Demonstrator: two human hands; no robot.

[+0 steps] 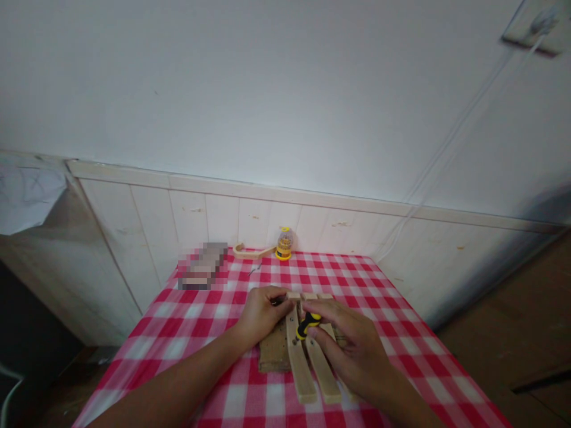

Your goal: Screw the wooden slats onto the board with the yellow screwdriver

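Observation:
A wooden piece made of pale slats (298,362) on a darker board (273,352) lies on the red-and-white checked tablecloth (392,309). My left hand (261,313) rests on its far left end, fingers curled and pressing on the wood. My right hand (352,345) is closed around a small black-and-yellow screwdriver (307,324), whose tip touches a slat.
At the table's far edge stand a yellow-based clear jar of small parts (284,244) and a curved wooden piece (251,252). A blurred-out object (201,266) lies at the far left. White wall panelling is behind, with a socket and cable (533,27) at the upper right.

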